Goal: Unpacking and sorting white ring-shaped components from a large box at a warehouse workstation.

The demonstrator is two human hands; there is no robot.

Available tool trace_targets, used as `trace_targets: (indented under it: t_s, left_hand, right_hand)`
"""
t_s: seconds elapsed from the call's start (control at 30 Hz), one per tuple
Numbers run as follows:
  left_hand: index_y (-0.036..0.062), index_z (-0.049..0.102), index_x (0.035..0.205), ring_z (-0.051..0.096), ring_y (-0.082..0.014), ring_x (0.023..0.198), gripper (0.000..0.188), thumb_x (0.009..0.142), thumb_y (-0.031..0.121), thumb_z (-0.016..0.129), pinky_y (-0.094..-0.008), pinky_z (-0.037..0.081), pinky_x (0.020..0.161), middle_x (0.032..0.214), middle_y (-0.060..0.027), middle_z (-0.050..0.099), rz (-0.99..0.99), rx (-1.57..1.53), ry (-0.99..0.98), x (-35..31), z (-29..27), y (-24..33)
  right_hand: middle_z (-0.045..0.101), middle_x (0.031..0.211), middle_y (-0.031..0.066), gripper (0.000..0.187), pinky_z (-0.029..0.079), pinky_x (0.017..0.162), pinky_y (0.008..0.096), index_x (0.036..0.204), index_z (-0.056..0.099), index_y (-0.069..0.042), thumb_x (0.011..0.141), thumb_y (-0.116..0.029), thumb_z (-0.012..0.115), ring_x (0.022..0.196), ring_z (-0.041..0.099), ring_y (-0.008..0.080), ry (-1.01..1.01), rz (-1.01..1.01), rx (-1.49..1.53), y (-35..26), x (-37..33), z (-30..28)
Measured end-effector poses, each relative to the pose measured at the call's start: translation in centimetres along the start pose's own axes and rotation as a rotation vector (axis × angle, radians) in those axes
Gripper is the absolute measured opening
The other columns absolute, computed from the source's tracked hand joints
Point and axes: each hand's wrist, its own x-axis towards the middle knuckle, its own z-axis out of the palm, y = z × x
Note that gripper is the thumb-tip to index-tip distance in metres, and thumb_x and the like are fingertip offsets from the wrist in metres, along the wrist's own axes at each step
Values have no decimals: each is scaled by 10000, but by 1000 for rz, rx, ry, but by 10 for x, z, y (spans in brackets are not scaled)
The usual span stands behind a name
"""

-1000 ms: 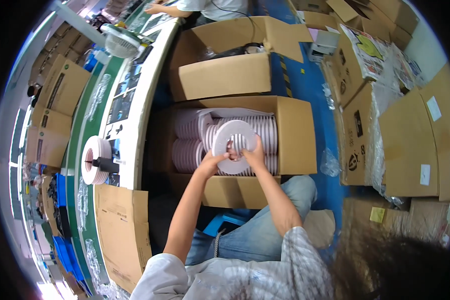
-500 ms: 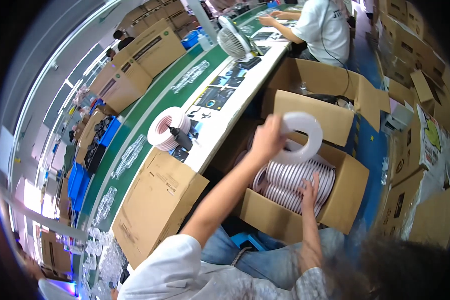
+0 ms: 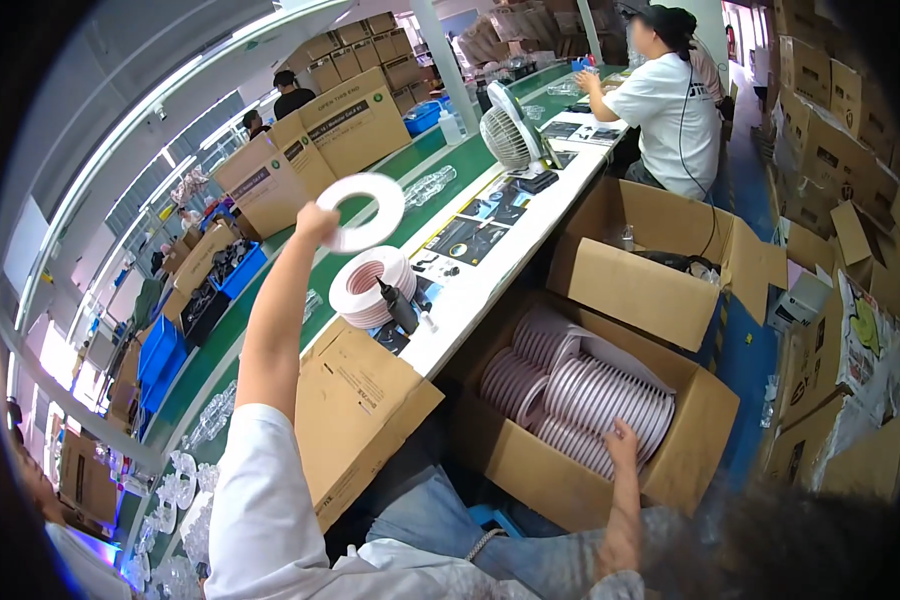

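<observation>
My left hand grips a flat white ring by its edge, raised at arm's length over the green conveyor and slightly blurred. Just below it on the white bench stands a stack of the same rings, with a black bottle beside it. My right hand is down in an open cardboard box, its fingers curled at the edge of the packed white rings. Those rings stand on edge in tight rows, and one lies tilted over the row at the back.
A closed carton leans by my left arm. A grey fan and printed sheets occupy the bench. Another open box stands beyond the ring box. A person in a white shirt works farther along.
My left hand has carried the white ring from above the box leftward, over the bench stack. My right hand stays in the box, its fingers now more curled. The view has shifted.
</observation>
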Motion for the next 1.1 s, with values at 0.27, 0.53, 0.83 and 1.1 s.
trace_targets:
  t_s: [0.27, 0.53, 0.83, 1.1]
  left_hand:
    - [-44, 640, 1040, 661, -338, 908, 426, 684, 188, 619, -423, 546, 731, 1012, -220, 653, -332, 33, -173, -17, 58, -75]
    - [-30, 566, 1153, 618, -445, 947, 494, 745, 235, 650, -556, 543, 707, 1137, -239, 583, -540, 27, -535, -48, 65, -57]
    - [-45, 545, 1176, 617, -462, 913, 564, 781, 328, 700, -576, 556, 616, 1123, -253, 576, -386, -1, -520, -41, 75, -83]
    - [-21, 462, 1275, 529, -410, 1114, 680, 781, 389, 686, -565, 487, 831, 1272, -205, 503, -365, 57, -611, -47, 69, -57]
  right_hand:
    - [676, 937, 152, 274, 498, 759, 310, 1006, 654, 36, 776, -108, 618, 879, 643, 220, -227, 72, -243, 1, -9, 13]
    - [667, 803, 113, 253, 486, 667, 295, 993, 651, 43, 800, -110, 596, 732, 625, 183, -227, 156, -199, 20, 0, 9]
    - [643, 788, 86, 253, 471, 549, 261, 1015, 634, 41, 825, -89, 529, 645, 599, 139, -285, 157, -161, 9, -11, 12]
    - [677, 856, 109, 270, 509, 648, 285, 1017, 649, 28, 838, -138, 532, 705, 644, 165, -322, 39, -406, 13, -3, 14]
